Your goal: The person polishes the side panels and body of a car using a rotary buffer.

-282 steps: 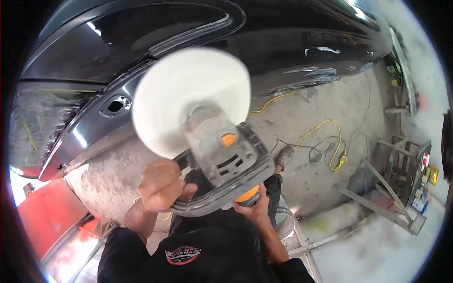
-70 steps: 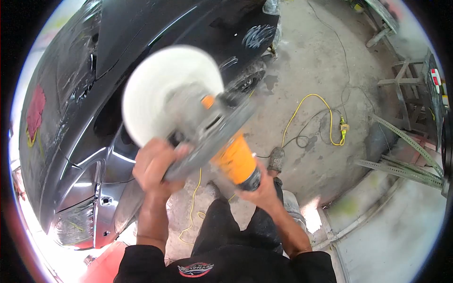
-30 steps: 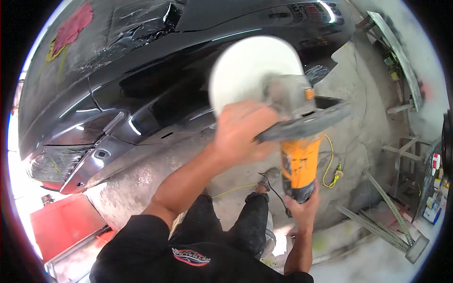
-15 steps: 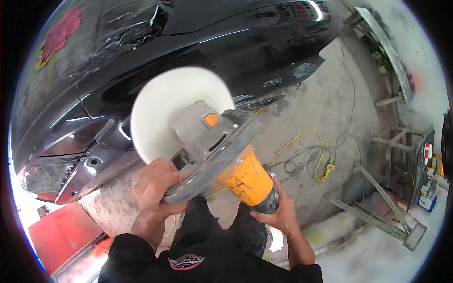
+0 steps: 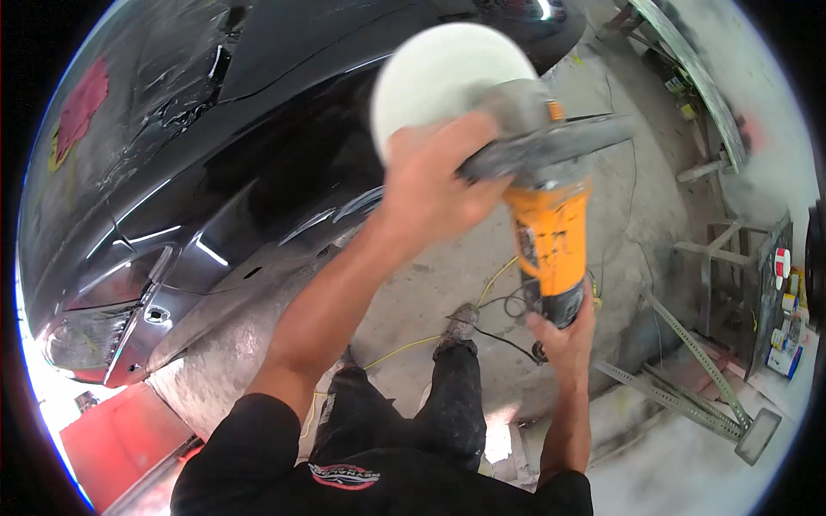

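An orange and grey polisher is held in both my hands, with a round white pad at its far end. My left hand is wrapped round the dark front handle just behind the pad. Around the black rear end of the body, my right hand is closed. Behind the pad lies the glossy black car; whether pad and panel touch, I cannot tell. The pad looks blurred at its edge.
A pink cloth lies on the car at far left. Yellow cord and dark cable run over the concrete floor near my shoes. At right stand a metal stand and perforated metal bars. A red panel is at lower left.
The polisher has moved up and to the right, and its body now points more upright. Both hands went with it, my left arm stretching further forward. The view shifted slightly.
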`<state>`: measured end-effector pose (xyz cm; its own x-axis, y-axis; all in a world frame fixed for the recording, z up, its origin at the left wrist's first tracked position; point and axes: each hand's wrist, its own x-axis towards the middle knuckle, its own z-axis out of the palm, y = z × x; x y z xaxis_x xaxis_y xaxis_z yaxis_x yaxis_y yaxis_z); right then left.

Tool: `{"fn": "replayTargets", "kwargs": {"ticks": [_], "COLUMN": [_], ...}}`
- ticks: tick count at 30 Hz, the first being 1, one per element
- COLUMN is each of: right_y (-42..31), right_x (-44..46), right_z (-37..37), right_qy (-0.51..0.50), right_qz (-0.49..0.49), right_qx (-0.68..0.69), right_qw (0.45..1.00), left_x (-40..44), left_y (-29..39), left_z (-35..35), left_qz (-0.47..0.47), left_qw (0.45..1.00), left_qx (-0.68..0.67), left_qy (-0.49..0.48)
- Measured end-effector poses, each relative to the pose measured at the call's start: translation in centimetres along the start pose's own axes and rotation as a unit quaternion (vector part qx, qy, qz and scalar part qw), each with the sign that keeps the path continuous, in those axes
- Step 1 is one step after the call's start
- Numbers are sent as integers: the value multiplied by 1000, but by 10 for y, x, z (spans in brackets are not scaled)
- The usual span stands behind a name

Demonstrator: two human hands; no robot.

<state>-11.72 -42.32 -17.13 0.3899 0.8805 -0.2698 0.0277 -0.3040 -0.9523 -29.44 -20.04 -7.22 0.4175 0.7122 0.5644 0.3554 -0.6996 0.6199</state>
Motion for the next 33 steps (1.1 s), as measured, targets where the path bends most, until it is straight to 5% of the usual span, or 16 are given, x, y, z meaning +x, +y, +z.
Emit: {"fn": "replayTargets", "kwargs": {"ticks": [5,9,13,21,33], "right_y": [3,1,11,34,3], "right_x": [18,-1,-45,-145,-229], "right_z": [5,25,61,184,308], "right_qy": [55,48,19,-48,-118], "right_qz": [24,20,-34,-5,-23], "right_qx": [19,11,-78,3,38], "right_qw": [998,999,996,999,992], "left_x": [32,8,-44,-158,-206], "left_y": [-22,-18,-13,-26,-7], "left_z": [41,3,-70,-214,-379], "left_qz": [43,29,72,112,156], "left_qw": [995,997,996,994,987], "left_qx": [-79,-66,27,6,8], "left_qy": [38,31,50,-13,-46]}}
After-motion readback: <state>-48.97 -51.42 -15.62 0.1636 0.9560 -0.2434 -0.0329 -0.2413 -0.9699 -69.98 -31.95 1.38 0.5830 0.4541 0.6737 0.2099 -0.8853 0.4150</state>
